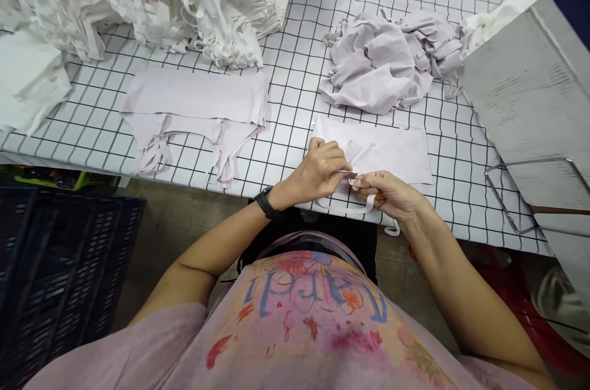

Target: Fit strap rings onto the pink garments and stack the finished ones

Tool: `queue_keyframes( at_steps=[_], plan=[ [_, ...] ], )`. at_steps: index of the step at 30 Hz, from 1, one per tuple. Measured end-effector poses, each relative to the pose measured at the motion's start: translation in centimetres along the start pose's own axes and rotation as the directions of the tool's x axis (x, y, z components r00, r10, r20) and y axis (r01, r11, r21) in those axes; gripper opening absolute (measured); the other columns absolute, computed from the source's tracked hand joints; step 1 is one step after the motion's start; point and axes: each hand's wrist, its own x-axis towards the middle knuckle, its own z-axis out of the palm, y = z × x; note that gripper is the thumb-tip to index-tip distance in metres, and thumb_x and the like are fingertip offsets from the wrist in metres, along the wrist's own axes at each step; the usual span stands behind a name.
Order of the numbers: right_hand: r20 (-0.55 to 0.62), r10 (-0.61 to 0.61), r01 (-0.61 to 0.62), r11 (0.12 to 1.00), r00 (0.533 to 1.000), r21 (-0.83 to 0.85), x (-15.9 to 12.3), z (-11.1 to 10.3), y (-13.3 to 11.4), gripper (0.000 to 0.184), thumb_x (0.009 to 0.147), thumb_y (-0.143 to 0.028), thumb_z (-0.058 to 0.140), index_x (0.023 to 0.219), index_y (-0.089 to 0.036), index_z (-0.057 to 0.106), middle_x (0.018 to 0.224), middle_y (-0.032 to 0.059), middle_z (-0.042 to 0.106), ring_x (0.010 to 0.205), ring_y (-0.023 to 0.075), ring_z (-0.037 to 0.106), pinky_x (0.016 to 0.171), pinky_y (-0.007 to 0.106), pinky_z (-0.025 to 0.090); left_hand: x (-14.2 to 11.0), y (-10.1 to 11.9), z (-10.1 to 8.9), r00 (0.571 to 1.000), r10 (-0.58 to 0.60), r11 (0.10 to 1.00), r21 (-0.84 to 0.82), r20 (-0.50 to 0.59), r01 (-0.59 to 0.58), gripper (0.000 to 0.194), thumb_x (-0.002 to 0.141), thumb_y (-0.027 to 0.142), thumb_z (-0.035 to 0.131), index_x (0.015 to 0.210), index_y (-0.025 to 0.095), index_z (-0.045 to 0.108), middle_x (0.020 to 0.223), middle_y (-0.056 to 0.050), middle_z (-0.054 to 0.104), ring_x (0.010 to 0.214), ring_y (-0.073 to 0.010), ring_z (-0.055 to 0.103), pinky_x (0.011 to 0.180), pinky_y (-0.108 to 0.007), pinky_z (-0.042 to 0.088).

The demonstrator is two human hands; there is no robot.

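Your L grip (325,167) is closed, pinching a thin bit of the pale lilac garment (399,153), which lies by the front edge of the bench (290,110); your R grip (389,195) is closed on its strap (345,210), close beside the L. Crumpled lilac pile (375,64) just behind the garment, flat lilac stack (198,95) off L, white piles (253,3) at back L

Both hands (354,176) close together, fingers pinched
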Motion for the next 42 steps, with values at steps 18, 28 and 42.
queue_keyframes(
  at_steps=[18, 28, 42],
  plan=[
    [0.018, 0.009, -0.008, 0.997, 1.0, -0.072, 0.1, -0.1, -0.9, 0.036, 0.057, -0.038, 0.087, 0.057, -0.016, 0.058, 0.053, -0.0083, 0.028, 0.052, 0.0028, 0.012, 0.046, 0.023, 0.002, 0.1, 0.0, -0.6, 0.986, 0.04, 0.998, 0.049, 0.164, -0.049, 0.022, 0.092, 0.007, 0.05, 0.085, 0.017, 0.068, 0.08, -0.002, 0.067, 0.087, -0.0192, 0.055, 0.084, -0.039, 0.032],
    [0.107, 0.083, -0.101, 0.98, 0.991, 0.173, 1.4, -0.5, 0.3, 0.025, 0.054, -0.023, 0.082, 0.061, -0.014, 0.06, 0.053, -0.0108, 0.023, 0.051, 0.0017, 0.01, 0.042, 0.018, 0.004, -0.2, -0.4, -0.6, 0.971, 0.148, 0.976, 0.132, 0.189, -0.174, 0.024, 0.093, 0.004, 0.049, 0.081, 0.018, 0.064, 0.082, -0.003, 0.07, 0.088, -0.0191, 0.056, 0.084, -0.04, 0.031],
    [-0.047, 0.011, -0.007, 0.997, 0.999, 0.075, 0.6, 0.6, -0.1, 0.021, 0.052, -0.026, 0.078, 0.056, -0.012, 0.063, 0.051, -0.0105, 0.026, 0.047, 0.0004, 0.015, 0.041, 0.02, 0.006, -0.2, -0.4, -0.7, 0.975, -0.007, 1.0, -0.017, 0.224, 0.011, 0.02, 0.09, 0.009, 0.053, 0.086, 0.018, 0.07, 0.083, -0.001, 0.07, 0.087, -0.0177, 0.06, 0.087, -0.038, 0.034]
  ],
)
